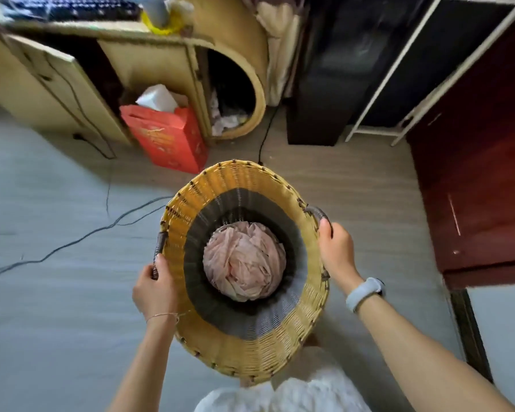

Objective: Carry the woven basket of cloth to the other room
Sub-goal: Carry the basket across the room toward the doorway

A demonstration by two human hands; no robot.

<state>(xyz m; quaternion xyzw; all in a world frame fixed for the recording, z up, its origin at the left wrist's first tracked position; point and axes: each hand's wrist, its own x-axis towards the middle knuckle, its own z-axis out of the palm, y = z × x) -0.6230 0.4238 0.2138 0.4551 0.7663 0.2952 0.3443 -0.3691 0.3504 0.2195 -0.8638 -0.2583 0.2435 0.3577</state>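
Observation:
A tall woven basket (235,349), yellow at the rim with a dark grey band inside, hangs in front of me above the floor. Crumpled pale pink cloth (244,263) lies at its bottom. My left hand (153,288) is closed around the dark handle on the basket's left side. My right hand (335,248) grips the dark handle on the right side; a pale wristband sits on that wrist. Both arms reach down from the lower edge of the view.
A red paper bag (167,138) stands on the floor ahead, against a wicker cabinet (149,66). Dark cables (81,236) trail across the floor at left. A dark speaker-like box (318,93) and a white-framed rack (399,93) stand ahead right; a dark red wooden panel (482,179) is at right.

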